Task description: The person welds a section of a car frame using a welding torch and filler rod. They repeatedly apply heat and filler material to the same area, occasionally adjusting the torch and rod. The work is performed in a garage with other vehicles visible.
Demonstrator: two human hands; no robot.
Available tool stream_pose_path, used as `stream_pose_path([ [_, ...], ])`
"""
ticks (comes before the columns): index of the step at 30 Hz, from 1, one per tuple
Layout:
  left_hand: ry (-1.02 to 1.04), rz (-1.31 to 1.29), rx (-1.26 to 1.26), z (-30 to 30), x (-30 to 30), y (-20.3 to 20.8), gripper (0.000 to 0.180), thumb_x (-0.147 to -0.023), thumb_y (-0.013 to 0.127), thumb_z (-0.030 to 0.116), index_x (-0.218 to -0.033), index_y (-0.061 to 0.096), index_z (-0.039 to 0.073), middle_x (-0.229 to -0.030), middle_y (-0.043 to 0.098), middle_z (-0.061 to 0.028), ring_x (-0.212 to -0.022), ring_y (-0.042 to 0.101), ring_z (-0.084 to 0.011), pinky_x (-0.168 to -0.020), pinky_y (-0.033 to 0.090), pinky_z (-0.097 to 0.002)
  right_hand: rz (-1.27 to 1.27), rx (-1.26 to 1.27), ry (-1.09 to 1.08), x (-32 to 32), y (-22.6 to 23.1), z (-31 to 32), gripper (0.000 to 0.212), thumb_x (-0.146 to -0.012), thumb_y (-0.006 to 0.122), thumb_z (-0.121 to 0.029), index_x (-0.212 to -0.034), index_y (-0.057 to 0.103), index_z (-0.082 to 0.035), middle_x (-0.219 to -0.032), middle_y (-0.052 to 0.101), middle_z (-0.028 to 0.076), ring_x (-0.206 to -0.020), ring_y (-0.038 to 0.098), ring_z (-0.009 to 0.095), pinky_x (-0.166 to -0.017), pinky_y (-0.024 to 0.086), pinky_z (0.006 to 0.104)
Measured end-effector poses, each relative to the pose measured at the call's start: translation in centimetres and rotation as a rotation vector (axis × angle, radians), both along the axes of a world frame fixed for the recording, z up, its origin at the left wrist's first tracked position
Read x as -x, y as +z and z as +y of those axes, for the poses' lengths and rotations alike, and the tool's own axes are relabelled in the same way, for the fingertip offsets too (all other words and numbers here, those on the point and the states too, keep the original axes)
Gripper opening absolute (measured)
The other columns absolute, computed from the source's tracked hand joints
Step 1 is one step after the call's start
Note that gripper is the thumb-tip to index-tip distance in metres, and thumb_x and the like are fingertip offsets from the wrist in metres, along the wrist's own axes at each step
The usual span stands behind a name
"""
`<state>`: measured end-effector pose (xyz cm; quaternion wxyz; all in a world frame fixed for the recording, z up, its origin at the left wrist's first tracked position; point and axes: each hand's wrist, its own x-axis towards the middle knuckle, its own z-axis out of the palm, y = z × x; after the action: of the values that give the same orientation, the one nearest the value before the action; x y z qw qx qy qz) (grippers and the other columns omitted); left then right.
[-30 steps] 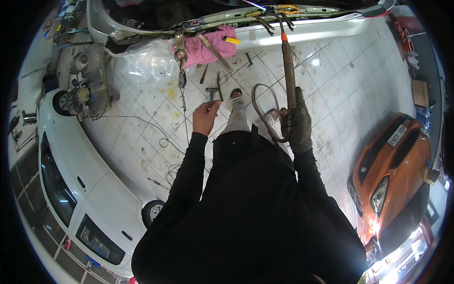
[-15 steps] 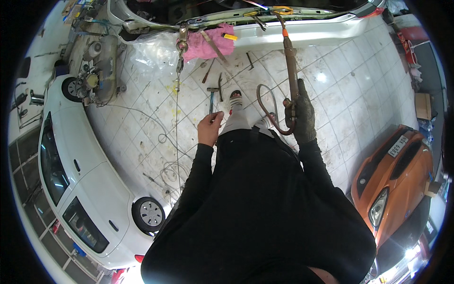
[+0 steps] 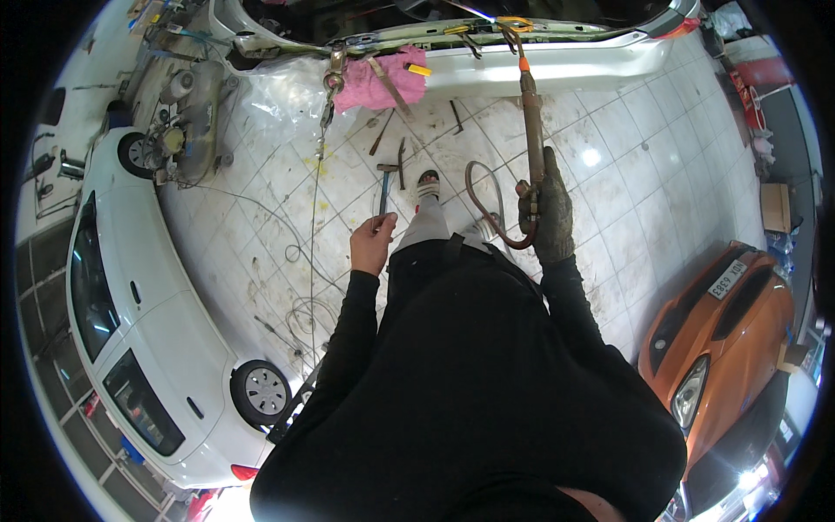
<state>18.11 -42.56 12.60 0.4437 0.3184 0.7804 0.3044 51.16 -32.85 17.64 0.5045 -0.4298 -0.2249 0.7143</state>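
Observation:
My right hand [image 3: 550,213], in a dark, dirty work glove, grips a gas torch [image 3: 532,117] by its long brown body. An orange band circles the torch near its bent neck, and a thin bright flame [image 3: 474,10] points leftward from the tip. A brown hose [image 3: 474,204] loops from the torch beside the glove. My bare left hand [image 3: 371,244] hovers above the floor with thumb and fingers pinched together; whatever they hold, if anything, is too small to make out. Below it, on the tiles, a hammer [image 3: 385,183] with a blue handle lies beside a dark bar [image 3: 401,163].
Ahead stands a white car body [image 3: 557,65] with a pink cloth [image 3: 383,83], a chain hook [image 3: 334,80] and plastic sheeting. A white car [image 3: 174,322] is at left, an orange car [image 3: 713,331] at right. Cable [image 3: 304,317] and hand tools lie on the tiled floor.
My left hand has shifted slightly left and toward me, still pinched. The torch stays in my right hand with its flame at the car's edge; the whole view has shifted a little.

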Motion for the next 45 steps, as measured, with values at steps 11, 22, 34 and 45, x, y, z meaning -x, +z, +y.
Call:
stream_pose_path([
  [11, 0.166, 0.019, -0.323, 4.4, -0.4, 1.8, 0.038, -0.101, 0.073, 0.031, -0.119, 0.076, -0.003, -0.097, 0.078, -0.0096, -0.09, 0.07, -0.0124, -0.084, 0.054, -0.0285, -0.123, 0.007, 0.038, 2.6, 0.2, 1.1, 0.077, -0.107, 0.058, -0.049, -0.169, 0.026, -0.016, -0.082, 0.06, 0.003, -0.054, 0.05, 0.006, -0.047, 0.044, 0.022],
  [22, 0.017, 0.017, -0.37, 15.1, 7.0, -0.4, 0.029, -0.1, 0.075, 0.023, -0.117, 0.078, 0.0, -0.099, 0.078, -0.0124, -0.091, 0.072, -0.0166, -0.085, 0.055, -0.0314, -0.25, -0.049, 0.069, 10.3, -0.5, 7.0, 0.081, -0.107, 0.057, -0.052, -0.168, 0.027, -0.009, -0.076, 0.052, -0.004, -0.059, 0.05, 0.006, -0.079, 0.058, 0.0291],
  [34, -0.549, 0.547, -0.326, 17.9, 15.5, -6.0, 0.025, -0.097, 0.074, 0.029, -0.113, 0.082, 0.012, -0.094, 0.076, -0.0058, -0.086, 0.069, -0.0192, -0.09, 0.046, -0.0391, -0.241, 0.076, -0.193, 14.7, 1.0, 11.1, 0.076, -0.106, 0.062, -0.046, -0.168, 0.029, -0.017, -0.085, 0.06, 0.002, -0.063, 0.057, 0.006, -0.052, 0.046, 0.0198],
  [45, -0.527, 0.507, -0.32, 17.9, 15.5, -6.3, 0.024, -0.097, 0.071, 0.033, -0.112, 0.082, 0.018, -0.088, 0.072, 0.0003, -0.084, 0.064, -0.0167, -0.09, 0.039, -0.0382, -0.962, -0.136, -0.204, 14.8, 2.2, 10.9, 0.067, -0.109, 0.056, -0.027, -0.168, 0.028, -0.01, -0.092, 0.062, 0.002, -0.064, 0.049, 0.003, -0.055, 0.043, 0.0197],
])
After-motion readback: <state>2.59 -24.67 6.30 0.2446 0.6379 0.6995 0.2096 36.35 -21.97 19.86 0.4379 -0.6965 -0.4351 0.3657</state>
